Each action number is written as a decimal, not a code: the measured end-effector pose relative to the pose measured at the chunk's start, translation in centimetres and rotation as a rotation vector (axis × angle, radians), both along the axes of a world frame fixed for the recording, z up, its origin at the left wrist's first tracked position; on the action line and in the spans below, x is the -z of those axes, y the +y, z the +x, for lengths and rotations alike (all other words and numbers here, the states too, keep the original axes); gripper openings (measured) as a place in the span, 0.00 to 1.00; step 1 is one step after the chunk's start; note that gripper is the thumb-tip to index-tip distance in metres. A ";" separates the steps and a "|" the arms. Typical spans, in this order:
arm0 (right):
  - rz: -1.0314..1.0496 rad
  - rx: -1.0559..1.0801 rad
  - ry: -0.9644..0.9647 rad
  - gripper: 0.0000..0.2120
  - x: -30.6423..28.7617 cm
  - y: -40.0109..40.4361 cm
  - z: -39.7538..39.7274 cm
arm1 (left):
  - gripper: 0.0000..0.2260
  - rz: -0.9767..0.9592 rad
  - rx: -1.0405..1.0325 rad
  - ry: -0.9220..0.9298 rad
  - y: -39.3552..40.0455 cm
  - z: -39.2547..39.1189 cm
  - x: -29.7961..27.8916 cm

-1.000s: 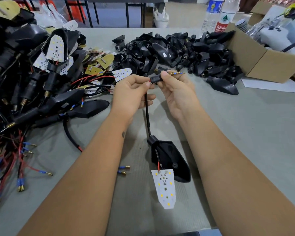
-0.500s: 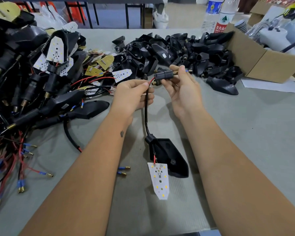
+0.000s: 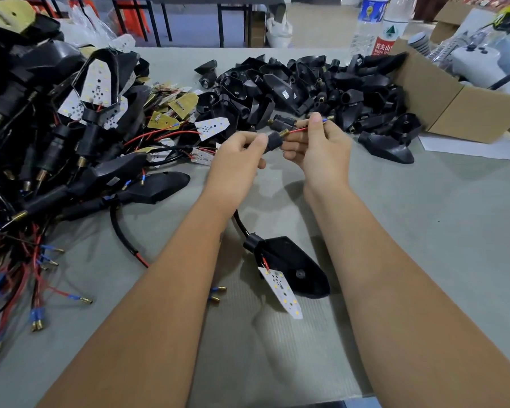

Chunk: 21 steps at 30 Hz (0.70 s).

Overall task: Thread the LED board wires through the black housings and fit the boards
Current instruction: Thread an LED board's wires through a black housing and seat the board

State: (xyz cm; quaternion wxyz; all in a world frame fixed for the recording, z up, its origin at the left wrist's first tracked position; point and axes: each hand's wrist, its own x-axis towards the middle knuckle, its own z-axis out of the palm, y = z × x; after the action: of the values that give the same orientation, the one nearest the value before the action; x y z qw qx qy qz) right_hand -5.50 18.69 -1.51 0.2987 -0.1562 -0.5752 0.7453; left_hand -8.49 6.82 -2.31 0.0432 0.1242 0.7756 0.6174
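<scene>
Left fingers (image 3: 255, 142) curled round black rubbery stem (image 3: 273, 141) | right fingers (image 3: 314, 125) pinching thin red wire (image 3: 299, 130) | arrowhead-shaped white board (image 3: 281, 291) dangling.

black housing (image 3: 295, 267), white led board (image 3: 281, 291) with yellow dots, red wire (image 3: 298, 130), grey table (image 3: 424, 231).

head-worn view, angled forward and down, close over table (image 3: 424, 231)
</scene>
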 end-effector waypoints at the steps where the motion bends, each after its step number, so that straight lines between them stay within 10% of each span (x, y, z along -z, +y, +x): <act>1: -0.025 -0.022 0.010 0.15 0.0 0.0 0.0 | 0.09 -0.032 0.010 0.030 0.0 0.0 0.1; 21: -0.187 0.019 0.075 0.10 0.2 0.7 -0.5 | 0.17 0.025 0.142 -0.155 -1.8 -0.3 -0.7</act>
State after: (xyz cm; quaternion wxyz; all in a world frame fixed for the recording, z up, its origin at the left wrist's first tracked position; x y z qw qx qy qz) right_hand -5.95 19.35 -1.74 0.3113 -0.1608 -0.4899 0.7982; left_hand -8.83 4.98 -1.56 0.1450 0.1313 0.7513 0.6303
